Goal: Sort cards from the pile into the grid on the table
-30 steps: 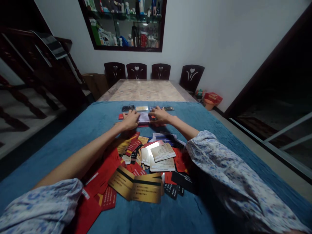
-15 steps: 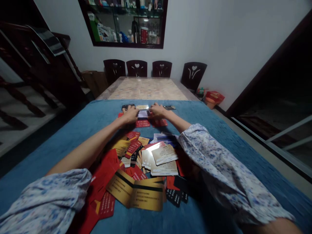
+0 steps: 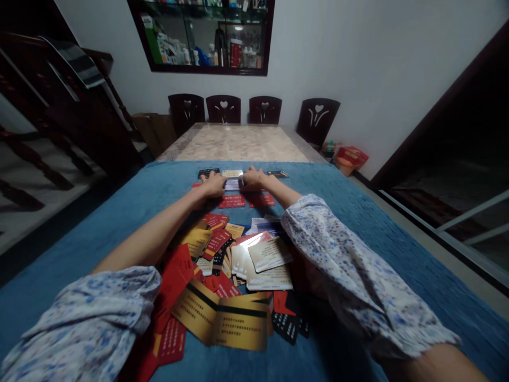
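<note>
Both arms reach far forward over a blue cloth (image 3: 119, 212). My left hand (image 3: 213, 185) and my right hand (image 3: 253, 179) meet on a pale card (image 3: 233, 184), fingers curled down on its two ends. The card lies in a row with a black card (image 3: 208, 172), a gold card (image 3: 232, 173) and a dark card (image 3: 277, 173) behind it. Two red cards (image 3: 233, 201) lie just in front of the hands. A loose heap of red, gold, white and black cards (image 3: 234, 270) spreads between my forearms.
Beyond the cloth the table's marble top (image 3: 238, 143) is bare, with several dark chairs (image 3: 264, 109) against the wall. A glass cabinet (image 3: 207, 34) hangs above them. A dark stair rail (image 3: 47, 106) is at left, a red box (image 3: 352, 157) on the floor at right.
Both hands have slid the pale card a little farther away, up toward the back row. The red cards they covered now lie in plain view.
</note>
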### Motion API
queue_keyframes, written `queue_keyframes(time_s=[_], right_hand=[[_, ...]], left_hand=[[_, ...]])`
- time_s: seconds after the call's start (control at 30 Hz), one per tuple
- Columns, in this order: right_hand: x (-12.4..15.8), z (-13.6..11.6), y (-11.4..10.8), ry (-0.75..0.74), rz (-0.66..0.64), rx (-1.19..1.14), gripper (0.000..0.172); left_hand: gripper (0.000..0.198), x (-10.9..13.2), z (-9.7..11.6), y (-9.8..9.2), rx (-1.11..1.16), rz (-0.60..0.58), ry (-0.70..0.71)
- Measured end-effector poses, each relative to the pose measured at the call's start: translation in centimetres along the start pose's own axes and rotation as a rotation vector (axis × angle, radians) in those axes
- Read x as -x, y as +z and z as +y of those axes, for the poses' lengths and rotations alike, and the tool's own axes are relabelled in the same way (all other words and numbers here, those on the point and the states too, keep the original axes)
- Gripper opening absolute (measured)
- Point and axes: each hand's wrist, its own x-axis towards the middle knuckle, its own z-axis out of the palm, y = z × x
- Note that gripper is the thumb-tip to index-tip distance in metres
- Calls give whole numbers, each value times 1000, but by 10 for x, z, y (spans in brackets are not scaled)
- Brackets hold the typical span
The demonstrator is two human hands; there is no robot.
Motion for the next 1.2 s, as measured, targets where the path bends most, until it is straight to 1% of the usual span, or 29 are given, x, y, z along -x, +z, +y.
queue_keyframes(time_s=[0.13,0.43,0.6,0.8,1.03,1.1,1.2], right_hand=[[-4,-1,-1,-1,-17,-16,41],[-8,-10,-4,29,-40,33,43],[-18,-13,-3,55,-36,34,44],[-21,-16,-2,59,-38,3,43],[-17,-13,-1,69,-27,10,49],[-14,-12,-1,71,-23,34,49],[-7,-10,-4,46,0,74,50]], left_hand=[[49,-2,-1,-1,-11,-18,0],[55,-3,1,-9,-65,-84,-20],[60,-4,3,-11,-68,-81,-12],[57,-2,5,-9,-74,-98,-21],[60,3,3,-5,-87,-44,-16],[61,7,2,-6,-83,-21,-3],[55,16,3,-10,-78,14,14]])
